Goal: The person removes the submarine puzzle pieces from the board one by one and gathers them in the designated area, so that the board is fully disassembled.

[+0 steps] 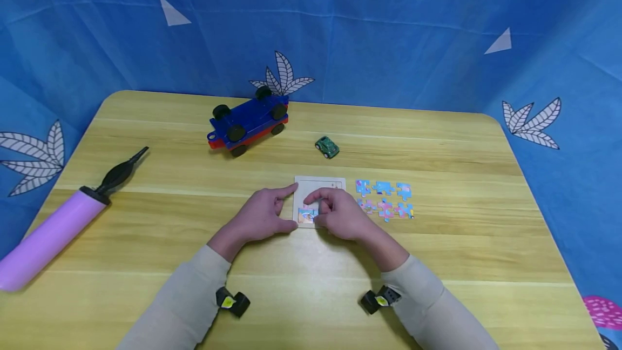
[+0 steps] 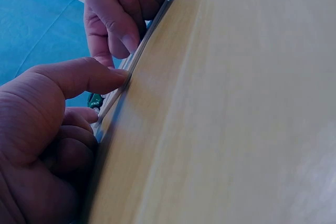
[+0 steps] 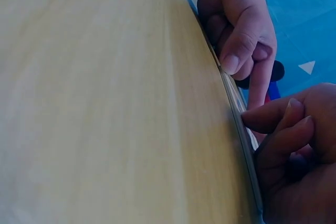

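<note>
A small flat puzzle board [image 1: 311, 183] with a pale rim lies in the middle of the table. My left hand [image 1: 262, 210] holds the board by its left side, thumb at the near corner and index finger at the far corner. My right hand [image 1: 342, 214] reaches over the board, its thumb and index finger about a jigsaw piece in the near left part; the fingers partly hide it. Next to it, a picture piece [image 1: 305, 216] sits in the near left corner. Several loose jigsaw pieces [image 1: 384, 188] lie in two rows right of the board.
An upturned blue and red toy vehicle [image 1: 250, 120] with black wheels lies at the back. A small green toy car [image 1: 327, 147] stands behind the board. On the left is a purple hand pump [image 1: 53, 239] with a black nozzle. A blue cloth [image 1: 389, 31] hangs behind the table.
</note>
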Tool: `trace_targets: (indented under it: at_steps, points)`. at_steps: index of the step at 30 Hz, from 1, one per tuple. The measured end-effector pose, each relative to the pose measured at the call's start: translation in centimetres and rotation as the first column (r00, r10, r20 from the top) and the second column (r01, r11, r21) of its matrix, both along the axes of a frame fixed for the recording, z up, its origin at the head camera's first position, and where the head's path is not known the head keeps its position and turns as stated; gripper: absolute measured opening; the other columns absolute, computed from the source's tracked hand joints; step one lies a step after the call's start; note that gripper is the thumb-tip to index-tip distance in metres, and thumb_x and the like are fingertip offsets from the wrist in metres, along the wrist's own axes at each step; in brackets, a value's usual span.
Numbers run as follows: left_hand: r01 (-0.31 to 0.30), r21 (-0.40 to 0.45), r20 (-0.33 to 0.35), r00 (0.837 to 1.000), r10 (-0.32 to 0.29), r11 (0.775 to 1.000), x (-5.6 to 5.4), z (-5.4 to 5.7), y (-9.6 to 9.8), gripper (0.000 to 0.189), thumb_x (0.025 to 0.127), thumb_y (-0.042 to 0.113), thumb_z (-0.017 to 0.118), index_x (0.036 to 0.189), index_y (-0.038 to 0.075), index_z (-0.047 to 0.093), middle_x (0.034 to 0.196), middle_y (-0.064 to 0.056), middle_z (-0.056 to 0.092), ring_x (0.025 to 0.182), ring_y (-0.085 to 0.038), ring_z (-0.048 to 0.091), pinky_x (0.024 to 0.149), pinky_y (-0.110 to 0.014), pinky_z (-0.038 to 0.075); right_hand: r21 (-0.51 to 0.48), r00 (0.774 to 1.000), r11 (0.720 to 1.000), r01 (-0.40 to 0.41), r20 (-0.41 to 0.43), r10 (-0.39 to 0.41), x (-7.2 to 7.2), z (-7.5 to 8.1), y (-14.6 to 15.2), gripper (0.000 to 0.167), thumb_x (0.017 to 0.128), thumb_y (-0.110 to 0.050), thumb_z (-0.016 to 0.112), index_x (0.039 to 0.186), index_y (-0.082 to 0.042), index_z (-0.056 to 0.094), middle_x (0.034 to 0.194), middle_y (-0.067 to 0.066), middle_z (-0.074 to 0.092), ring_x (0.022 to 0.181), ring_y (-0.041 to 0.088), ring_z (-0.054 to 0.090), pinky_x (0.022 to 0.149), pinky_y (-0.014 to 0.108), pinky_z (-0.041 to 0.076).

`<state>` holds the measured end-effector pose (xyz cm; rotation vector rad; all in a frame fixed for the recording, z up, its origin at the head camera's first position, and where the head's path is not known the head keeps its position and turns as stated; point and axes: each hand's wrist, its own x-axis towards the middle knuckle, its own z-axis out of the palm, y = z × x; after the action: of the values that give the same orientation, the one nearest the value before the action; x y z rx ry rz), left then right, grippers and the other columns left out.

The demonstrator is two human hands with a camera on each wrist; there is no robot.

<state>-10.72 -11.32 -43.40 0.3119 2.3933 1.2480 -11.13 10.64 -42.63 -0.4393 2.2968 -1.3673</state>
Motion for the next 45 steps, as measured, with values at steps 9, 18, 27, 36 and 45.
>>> trace_targets:
  at_steps: [9,18,27,36,45]
  points:
    - [0.004,-0.005,-0.005,1.000,-0.004,1.000,0.03,-0.02,0.04,0.085,0.078,0.024,0.086,0.152,0.015,0.044,0.056,0.004,0.032,0.046,-0.014,0.028,0.050,-0.029,0.025,0.013,1.000,1.000,0.010,-0.012,-0.010,0.01,-0.09,-0.01,0.034,0.080,0.010,0.068,0.109,-0.006,0.066,0.059,-0.002,0.039,0.052,0.013,0.039,0.061,0.032,0.039]
    - [0.006,-0.007,-0.013,1.000,-0.006,1.000,-0.04,-0.09,0.02,0.085,0.078,0.024,0.086,0.152,0.015,0.045,0.056,0.004,0.033,0.046,-0.014,0.028,0.049,-0.028,0.025,0.020,0.999,0.999,0.034,-0.005,-0.034,0.07,-0.12,0.07,0.035,0.080,0.007,0.069,0.111,-0.007,0.065,0.060,-0.002,0.042,0.052,0.013,0.041,0.065,0.033,0.043]
    - [0.011,-0.013,-0.007,1.000,-0.011,1.000,0.05,0.06,0.08,0.086,0.077,0.023,0.086,0.152,0.014,0.044,0.056,0.004,0.033,0.046,-0.014,0.028,0.049,-0.029,0.026,0.020,0.999,0.999,0.027,-0.032,-0.026,0.41,0.19,0.29,0.036,0.079,0.003,0.076,0.112,-0.005,0.065,0.059,-0.003,0.043,0.050,0.012,0.043,0.070,0.035,0.047]
    - [0.015,-0.014,-0.018,1.000,-0.016,1.000,0.08,0.26,0.03,0.086,0.077,0.022,0.086,0.152,0.013,0.044,0.056,0.004,0.031,0.046,-0.013,0.027,0.049,-0.028,0.025,0.053,0.998,0.999,0.010,-0.061,-0.006,0.60,0.04,0.02,0.042,0.076,-0.003,0.084,0.114,-0.006,0.065,0.058,-0.005,0.042,0.051,0.009,0.040,0.070,0.032,0.047]
    - [0.010,-0.022,-0.018,1.000,-0.011,1.000,0.09,0.28,0.22,0.086,0.077,0.023,0.086,0.152,0.015,0.045,0.056,0.004,0.031,0.046,-0.014,0.027,0.051,-0.030,0.025,0.046,1.000,0.999,0.022,-0.017,-0.021,0.64,-0.15,0.04,0.043,0.077,-0.001,0.084,0.113,-0.008,0.062,0.060,-0.004,0.041,0.050,0.011,0.041,0.065,0.033,0.045]
